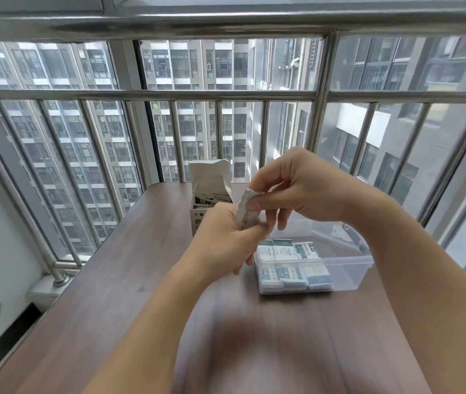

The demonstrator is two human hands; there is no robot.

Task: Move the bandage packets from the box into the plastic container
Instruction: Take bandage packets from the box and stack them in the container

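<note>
Both your hands are raised above the table (112,280), meeting between the box (210,191) and the plastic container (348,265). Your left hand (223,237) comes up from below, fingers curled round the lower end of a small stack of bandage packets (245,213). Your right hand (297,183) reaches in from the right, wrist bent, thumb and forefinger pinching the top of the same stack; the other fingers hang curled below.

Count: one box, standing upright with its top flaps open, more packets showing inside. One clear container, open-topped, just right of the box. Packets in the container (288,251) sit in roughly three columns, seen both from above and through the near wall; exact number not readable.

Held stack is edge-on and blurred, so how many packets it holds can't be told. Your left hand covers the box's lower front; its print is only partly visible.
</note>
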